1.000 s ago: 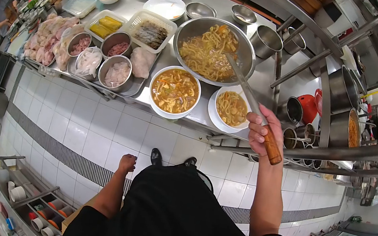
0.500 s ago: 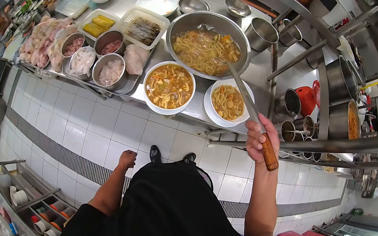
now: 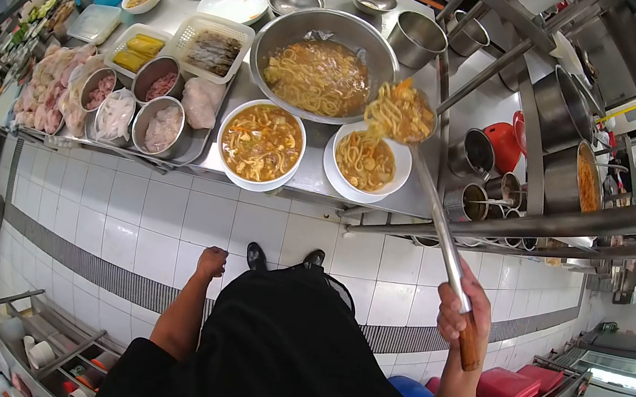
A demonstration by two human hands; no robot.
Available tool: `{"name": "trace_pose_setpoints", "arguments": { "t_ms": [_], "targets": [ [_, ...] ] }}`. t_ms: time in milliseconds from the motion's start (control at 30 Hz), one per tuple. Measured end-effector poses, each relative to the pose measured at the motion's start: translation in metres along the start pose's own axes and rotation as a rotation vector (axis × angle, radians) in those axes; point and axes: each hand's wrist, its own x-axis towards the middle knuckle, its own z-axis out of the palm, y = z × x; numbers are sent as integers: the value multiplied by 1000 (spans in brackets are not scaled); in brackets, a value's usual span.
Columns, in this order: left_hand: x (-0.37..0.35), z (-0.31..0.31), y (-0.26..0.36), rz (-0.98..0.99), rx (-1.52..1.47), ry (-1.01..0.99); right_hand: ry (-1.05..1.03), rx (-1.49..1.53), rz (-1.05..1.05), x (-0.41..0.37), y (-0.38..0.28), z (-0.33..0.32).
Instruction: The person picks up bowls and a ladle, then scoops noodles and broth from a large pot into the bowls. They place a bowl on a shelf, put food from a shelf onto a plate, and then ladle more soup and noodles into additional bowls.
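My right hand (image 3: 466, 305) is wrapped round the wooden handle of a long metal ladle (image 3: 436, 196). The ladle's bowl, heaped with noodles and sauce (image 3: 405, 112), is raised at the upper right of a white bowl of noodles (image 3: 365, 161). Behind that bowl sits a big steel mixing bowl (image 3: 319, 78) of noodles in sauce. To the left stands a fuller white bowl (image 3: 262, 142) with noodles and vegetables. My left hand (image 3: 212, 262) hangs over the floor with curled fingers, away from the food; whether it holds anything is not visible.
Steel containers of raw meat (image 3: 156, 126), a white basket of shrimp (image 3: 210, 48) and a tray of yellow food (image 3: 139, 50) are on the left of the table. Several filled bowls line the back. A metal rack rail (image 3: 530, 224) runs along the right.
The ladle has come up out of the big bowl, full of noodles, and moved right. My right hand has moved down and right. The table's contents appear shifted left in view.
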Motion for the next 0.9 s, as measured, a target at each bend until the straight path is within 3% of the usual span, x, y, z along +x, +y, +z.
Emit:
{"name": "trace_pose_setpoints", "arguments": {
  "t_ms": [233,333,600,667,767,900],
  "targets": [
    [-5,4,21,51,130,-6,277,-343,8,-20,24,-14],
    [-4,4,27,26,173,-40,474,-677,43,-14,37,-10],
    [-4,7,30,21,237,-27,579,-1246,4,-28,53,-15],
    [-3,8,29,15,241,-14,595,-1565,-127,-33,57,-25],
    [-3,9,28,16,250,-6,591,-1768,-177,-30,56,-25],
    [-2,3,31,29,177,-19,606,-1550,-105,-29,52,-39]
  ]
}}
